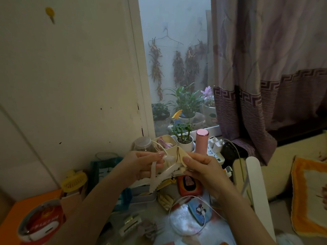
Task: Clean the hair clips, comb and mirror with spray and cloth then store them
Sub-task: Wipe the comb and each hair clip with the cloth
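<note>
Cluttered desk by window, both hands (141, 165) (201, 169) pinching cream hair clip (169, 171) btwn fingertips, prob. w/ cloth

A purple curtain (265, 76) with a darker key-pattern band hangs at two o'clock. A pink bottle (202, 141) stands at centre. At four o'clock lies an orange-bordered cushion (308, 197); at eight o'clock, a yellow fan (74, 182) and a red-and-white tin (41, 221).

Single head cam, wide-angle, looks forward and slightly down. Hands sit close, low-centre: left hand (141, 165), right hand (203, 170). Window (177, 68) straight beyond them, curtain (265, 68) to their right.
</note>
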Demonstrator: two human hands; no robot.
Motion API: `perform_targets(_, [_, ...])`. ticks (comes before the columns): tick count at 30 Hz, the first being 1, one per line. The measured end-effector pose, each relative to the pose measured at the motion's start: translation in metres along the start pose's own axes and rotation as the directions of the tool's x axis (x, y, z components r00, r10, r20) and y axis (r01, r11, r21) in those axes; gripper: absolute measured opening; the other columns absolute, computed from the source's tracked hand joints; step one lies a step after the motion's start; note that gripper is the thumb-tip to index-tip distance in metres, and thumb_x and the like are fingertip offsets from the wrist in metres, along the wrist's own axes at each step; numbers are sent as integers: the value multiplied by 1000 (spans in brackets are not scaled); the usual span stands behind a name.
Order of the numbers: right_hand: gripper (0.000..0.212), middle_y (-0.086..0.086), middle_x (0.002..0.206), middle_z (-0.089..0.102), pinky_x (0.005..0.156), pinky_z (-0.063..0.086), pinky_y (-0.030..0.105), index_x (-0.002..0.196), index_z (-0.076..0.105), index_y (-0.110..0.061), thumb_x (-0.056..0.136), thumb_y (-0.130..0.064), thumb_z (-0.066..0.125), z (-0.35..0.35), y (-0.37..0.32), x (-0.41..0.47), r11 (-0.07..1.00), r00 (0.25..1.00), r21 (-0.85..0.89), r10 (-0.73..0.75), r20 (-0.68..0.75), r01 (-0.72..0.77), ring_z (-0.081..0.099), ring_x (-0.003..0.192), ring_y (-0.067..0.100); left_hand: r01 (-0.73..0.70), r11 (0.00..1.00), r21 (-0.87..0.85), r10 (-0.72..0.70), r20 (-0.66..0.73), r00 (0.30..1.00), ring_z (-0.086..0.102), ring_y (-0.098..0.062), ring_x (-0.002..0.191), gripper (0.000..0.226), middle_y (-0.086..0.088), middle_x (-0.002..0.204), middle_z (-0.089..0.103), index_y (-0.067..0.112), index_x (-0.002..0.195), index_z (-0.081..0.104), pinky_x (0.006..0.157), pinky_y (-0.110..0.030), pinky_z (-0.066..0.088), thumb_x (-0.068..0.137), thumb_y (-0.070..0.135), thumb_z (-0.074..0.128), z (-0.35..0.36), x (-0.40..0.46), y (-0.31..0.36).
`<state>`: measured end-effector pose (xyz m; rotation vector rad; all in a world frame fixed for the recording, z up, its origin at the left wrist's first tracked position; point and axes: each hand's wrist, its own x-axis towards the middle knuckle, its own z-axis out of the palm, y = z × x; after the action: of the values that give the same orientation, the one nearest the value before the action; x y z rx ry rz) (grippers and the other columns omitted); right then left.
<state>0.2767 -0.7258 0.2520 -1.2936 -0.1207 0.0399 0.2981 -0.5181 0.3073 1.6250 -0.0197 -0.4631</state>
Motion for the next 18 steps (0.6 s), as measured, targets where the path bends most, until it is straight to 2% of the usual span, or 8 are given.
perform_targets(3, [25,10,91,74,74,57,25,95,74,-11,74,-21,66,-1,2,-4,997,997,73,0,-75,6,69,83,18,49,979,-199,-61,-54,997,71,-18,67,47,-16,88,72,-4,105,64,55,-26,58,67,21,72,6,-1,-7])
perform_targets(7, [20,9,92,75,76,56,27,94,73,-13,77,-20,64,1,7,-7,989,989,145,17,-145,4,70,83,16,63,896,-439,-124,-112,986,71,-20,62,24,-17,82,72,-1,98,61,54,-31,59,79,13,67,11,-2,-16])
perform_targets(13, [16,3,84,75,67,56,20,99,71,-9,88,-14,59,17,12,-9,982,985,181,81,-154,-53,69,79,12,29,837,-546,-116,-125,985,66,-25,88,28,-21,102,67,-1,101,59,58,-34,60,79,14,66,22,-1,-27])
perform_targets(18, [17,2,85,75,75,57,27,100,70,-7,89,-13,58,26,12,-10,981,990,189,56,-129,-31,70,80,11,33,824,-566,-106,-97,990,69,-23,83,23,-16,88,71,-1,103,61,61,-35,61,84,13,64,28,1,-35])
